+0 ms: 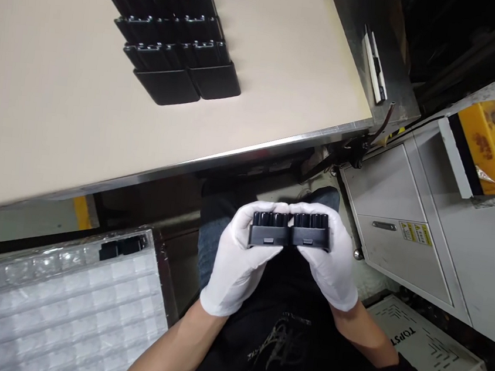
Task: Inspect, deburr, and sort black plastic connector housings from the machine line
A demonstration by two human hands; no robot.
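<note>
My left hand, in a white glove, is closed around a black plastic part with a row of short rounded tubes along its top. In my gloved right hand sits a matching black plastic part. The two parts are side by side above my lap, almost touching, each with a small tab on the side facing me. Fingers wrap over their far and outer sides, so those faces are hidden. Beyond the hands, overlapping rows of similar black parts lie on the beige tabletop.
A clear plastic tray with many pockets is at lower left, with two black pieces at its far corner. A metal edge borders the table. To the right are a yellow button box, a grey cabinet and a white box.
</note>
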